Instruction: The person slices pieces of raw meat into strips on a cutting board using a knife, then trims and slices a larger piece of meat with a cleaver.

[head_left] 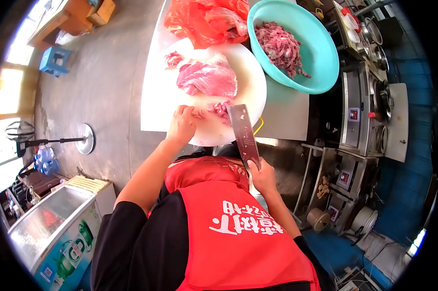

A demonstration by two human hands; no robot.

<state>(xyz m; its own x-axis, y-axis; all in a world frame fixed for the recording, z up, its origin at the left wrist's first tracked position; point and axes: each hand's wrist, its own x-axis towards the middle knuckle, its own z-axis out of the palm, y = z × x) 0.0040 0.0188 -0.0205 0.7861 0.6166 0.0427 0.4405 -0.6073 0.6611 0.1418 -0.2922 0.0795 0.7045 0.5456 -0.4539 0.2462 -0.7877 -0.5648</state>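
Observation:
A round white cutting board (250, 82) lies on the table, with a large piece of raw meat (209, 76) near its middle. My right hand (261, 175) is closed round the handle of a cleaver (244, 133), whose blade reaches over the board's near right part. Just left of the blade are small cut pieces of meat (220, 110). My left hand (182, 123) rests at the board's near left edge, its fingers bent at a small strip of meat (197, 113); whether they grip it I cannot tell.
A turquoise basin (321, 53) with cut meat stands at the back right, beside a red plastic bag (194, 22) behind the board. Steel kitchen equipment (353, 114) is on the right. On the left floor are a fan (85, 138), a blue stool (56, 60) and a freezer (59, 218).

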